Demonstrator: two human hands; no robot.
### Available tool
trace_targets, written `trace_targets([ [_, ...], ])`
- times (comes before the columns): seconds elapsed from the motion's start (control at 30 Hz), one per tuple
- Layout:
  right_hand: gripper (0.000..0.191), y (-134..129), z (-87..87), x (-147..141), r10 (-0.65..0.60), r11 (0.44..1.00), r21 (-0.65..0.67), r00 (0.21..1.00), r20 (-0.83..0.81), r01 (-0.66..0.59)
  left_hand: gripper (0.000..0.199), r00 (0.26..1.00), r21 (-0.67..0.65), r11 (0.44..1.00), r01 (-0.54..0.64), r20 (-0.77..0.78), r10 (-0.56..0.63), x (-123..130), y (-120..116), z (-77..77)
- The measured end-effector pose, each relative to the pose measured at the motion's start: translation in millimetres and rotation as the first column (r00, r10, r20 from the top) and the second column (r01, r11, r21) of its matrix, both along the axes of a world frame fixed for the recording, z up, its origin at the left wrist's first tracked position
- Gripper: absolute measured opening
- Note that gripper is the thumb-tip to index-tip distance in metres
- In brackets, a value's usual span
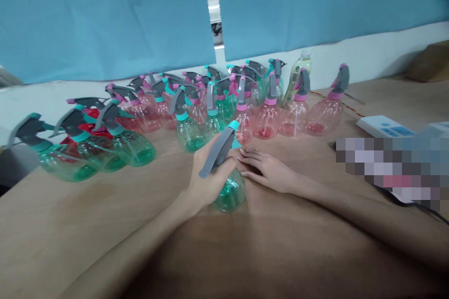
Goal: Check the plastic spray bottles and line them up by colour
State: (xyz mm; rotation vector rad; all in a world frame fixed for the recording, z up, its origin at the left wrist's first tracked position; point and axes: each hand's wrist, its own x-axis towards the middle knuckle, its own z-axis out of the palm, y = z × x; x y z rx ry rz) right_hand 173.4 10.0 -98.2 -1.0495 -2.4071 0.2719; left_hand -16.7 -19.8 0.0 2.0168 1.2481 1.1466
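- we see the green spray bottle (229, 194) in the middle of the wooden table (280, 252), in front of the crowd of other bottles.
- our left hand (206, 180) grips it by the neck, the fingers wrapped below the grey spray head (217, 153).
- its long axis runs roughly upright, with the base down towards the table; we cannot tell whether it touches the wood.
- the spray head lies crosswise on top: its teal nozzle (233, 125) points away from us and a little to the right, and the grey rear end faces back towards us on the left.
- our right hand (271, 170) is unclosed, palm down, with the fingers stretched leftward just beside the bottle; we cannot tell whether the fingertips touch it.
- beyond, we see pink spray bottles (267, 121) standing, their heads upward, and a white device (386, 127) to the right.
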Motion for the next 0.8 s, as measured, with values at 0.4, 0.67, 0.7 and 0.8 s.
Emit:
trace_targets([
  [0.4,0.051,-0.8,2.7,-0.4,0.001,1.000,-0.006,1.000,0.018,0.000,0.006,0.999,-0.007,1.000,0.027,0.030,-0.027,-0.5,-0.4,1.2],
  [0.67,0.054,0.2,1.1,-0.4,0.002,1.000,0.001,1.000,0.028,-0.002,0.009,0.999,-0.024,0.999,0.025,0.048,-0.024,0.5,-0.2,1.6],
  [0.7,0.053,0.2,0.9,-0.4,0.003,1.000,0.001,1.000,0.023,-0.003,0.008,0.998,-0.023,0.999,0.027,0.049,-0.026,0.7,-0.2,1.6],
  [0.8,0.052,0.3,0.4,-0.3,-0.002,1.000,0.002,1.000,0.010,0.002,0.006,0.998,-0.008,1.000,0.029,0.055,-0.029,0.8,0.1,1.5],
])
